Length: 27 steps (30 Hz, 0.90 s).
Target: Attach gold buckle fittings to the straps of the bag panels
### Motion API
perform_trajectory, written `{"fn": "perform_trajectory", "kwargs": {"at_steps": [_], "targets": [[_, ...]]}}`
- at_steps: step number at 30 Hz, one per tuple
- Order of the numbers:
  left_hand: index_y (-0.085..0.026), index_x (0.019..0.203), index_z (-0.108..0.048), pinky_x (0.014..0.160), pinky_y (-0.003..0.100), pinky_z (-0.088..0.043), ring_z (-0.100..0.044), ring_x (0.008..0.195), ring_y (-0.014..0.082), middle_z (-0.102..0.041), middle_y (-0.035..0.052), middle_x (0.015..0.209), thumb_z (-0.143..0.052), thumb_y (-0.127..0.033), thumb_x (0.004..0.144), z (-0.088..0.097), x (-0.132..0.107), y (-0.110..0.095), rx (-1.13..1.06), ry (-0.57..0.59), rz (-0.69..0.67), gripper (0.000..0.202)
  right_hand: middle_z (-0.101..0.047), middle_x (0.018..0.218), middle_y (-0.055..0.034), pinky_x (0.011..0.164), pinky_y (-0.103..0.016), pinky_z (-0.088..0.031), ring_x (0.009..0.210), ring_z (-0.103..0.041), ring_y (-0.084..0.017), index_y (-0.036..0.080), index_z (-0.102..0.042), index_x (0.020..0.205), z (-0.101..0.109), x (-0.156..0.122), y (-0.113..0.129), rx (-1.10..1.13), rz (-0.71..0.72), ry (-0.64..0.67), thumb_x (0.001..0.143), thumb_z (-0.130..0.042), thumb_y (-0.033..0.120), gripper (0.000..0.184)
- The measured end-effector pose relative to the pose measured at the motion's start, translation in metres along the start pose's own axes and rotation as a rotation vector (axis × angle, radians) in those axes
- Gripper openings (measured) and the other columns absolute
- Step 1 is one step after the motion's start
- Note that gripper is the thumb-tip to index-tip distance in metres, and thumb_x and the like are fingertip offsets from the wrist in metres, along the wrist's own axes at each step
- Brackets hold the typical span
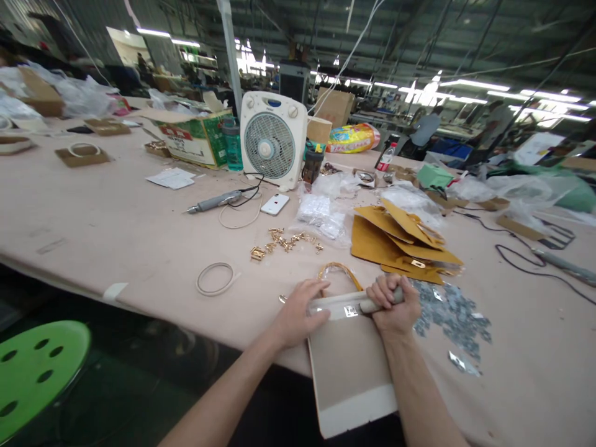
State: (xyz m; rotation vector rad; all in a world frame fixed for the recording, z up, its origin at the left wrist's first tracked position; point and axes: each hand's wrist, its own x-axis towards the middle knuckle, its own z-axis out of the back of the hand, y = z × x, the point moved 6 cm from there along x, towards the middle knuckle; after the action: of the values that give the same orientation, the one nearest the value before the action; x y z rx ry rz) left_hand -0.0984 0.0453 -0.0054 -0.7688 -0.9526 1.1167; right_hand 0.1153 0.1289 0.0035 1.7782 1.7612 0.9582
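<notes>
A beige bag panel (349, 360) with white edges hangs over the table's front edge, tilted towards me. My left hand (302, 313) is closed on its upper left corner, thumb on top. With the fingers of my right hand (395, 304) wrapped round it, a grey cylindrical tool (372, 305) lies along the panel's upper edge; its far end is hidden in the fist. Just left of the tool's tip, a small silver metal plate (351, 311) sits on the panel. An ochre looped strap (342, 267) rises behind the panel.
Silver plates (451, 316) lie heaped on the right, beside stacked ochre pieces (405, 242). Gold fittings (284, 242), a phone (275, 204), a grey corded tool (216, 201) and a fan (272, 139) are farther back. A green stool (44, 397) stands lower left.
</notes>
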Motion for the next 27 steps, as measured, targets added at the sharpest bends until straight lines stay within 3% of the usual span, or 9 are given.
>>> {"fn": "perform_trajectory", "kwargs": {"at_steps": [5, 11, 16, 27], "targets": [[-0.025, 0.132, -0.068, 0.109, 0.039, -0.051, -0.065, 0.122, 0.0260, -0.069, 0.0063, 0.133, -0.069, -0.021, 0.079, 0.011, -0.012, 0.016, -0.143, 0.043, 0.098, 0.053, -0.034, 0.053, 0.0094, 0.042, -0.020, -0.025, 0.040, -0.020, -0.005, 0.021, -0.053, 0.069, -0.002, -0.001, -0.004, 0.035, -0.024, 0.018, 0.089, -0.066, 0.042, 0.032], [-0.025, 0.125, -0.074, 0.106, 0.035, -0.053, -0.064, 0.127, 0.0256, -0.066, 0.0078, 0.137, -0.080, -0.023, 0.076, 0.011, -0.015, 0.019, -0.273, 0.076, 0.054, 0.050, -0.038, 0.053, 0.0085, 0.042, -0.019, -0.030, 0.039, -0.025, -0.004, 0.020, -0.056, 0.068, 0.000, 0.000, -0.005, 0.061, -0.031, 0.021, 0.089, -0.068, 0.040, 0.031], [-0.024, 0.122, -0.078, 0.112, 0.038, -0.050, -0.063, 0.128, 0.0266, -0.065, 0.0117, 0.139, -0.085, -0.027, 0.080, 0.016, -0.021, 0.014, -0.050, 0.150, 0.007, 0.042, -0.038, 0.053, 0.0088, 0.041, -0.017, -0.034, 0.038, -0.028, -0.004, 0.019, -0.057, 0.069, 0.000, 0.001, -0.005, 0.070, -0.043, 0.034, 0.088, -0.071, 0.041, 0.032], [-0.019, 0.125, -0.071, 0.112, 0.040, -0.054, -0.065, 0.129, 0.0267, -0.063, 0.0150, 0.143, -0.079, -0.032, 0.090, 0.009, -0.027, 0.006, 0.339, 0.099, -0.247, 0.038, -0.039, 0.054, 0.0092, 0.040, -0.016, -0.036, 0.038, -0.030, -0.003, 0.020, -0.057, 0.071, 0.003, 0.003, -0.007, 0.087, -0.049, 0.031, 0.089, -0.073, 0.043, 0.034]]}}
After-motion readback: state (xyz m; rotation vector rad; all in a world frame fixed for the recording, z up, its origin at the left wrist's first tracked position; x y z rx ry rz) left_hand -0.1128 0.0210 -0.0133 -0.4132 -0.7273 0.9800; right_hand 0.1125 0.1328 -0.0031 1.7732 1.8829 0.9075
